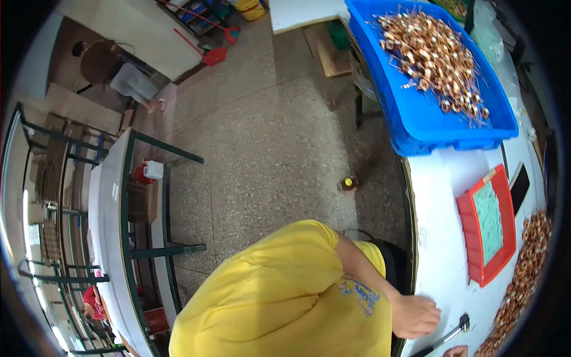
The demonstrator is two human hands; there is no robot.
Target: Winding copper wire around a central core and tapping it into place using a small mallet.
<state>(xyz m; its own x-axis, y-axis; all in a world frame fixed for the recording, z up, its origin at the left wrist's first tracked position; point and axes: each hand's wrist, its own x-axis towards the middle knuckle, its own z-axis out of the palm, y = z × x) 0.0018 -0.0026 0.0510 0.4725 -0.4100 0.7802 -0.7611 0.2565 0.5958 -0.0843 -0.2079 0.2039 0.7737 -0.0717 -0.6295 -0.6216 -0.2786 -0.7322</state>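
Note:
My left hand [415, 316] rests at the near edge of the white table [437, 238], its fingers curled in. Whatever they may hold is hidden. At the lower edge only a small part of my right hand [456, 351] shows, so its grip cannot be made out. Between the two lies a hand tool [443, 341] with a dark handle, a metal shaft and a rounded head. To its right, many copper-coloured coils [518, 291] form a long heap along the table. A red tray [470, 238] holding pale green pieces stands farther along.
A large blue tray [410, 113] holds a heap of copper coils with thin wire ends. Beside the red tray lies a flat black rectangular object [520, 185]. A bottle with a yellow cap [348, 183] stands on the floor. Shelving [65, 208] is at the left; a person [113, 71] is far off.

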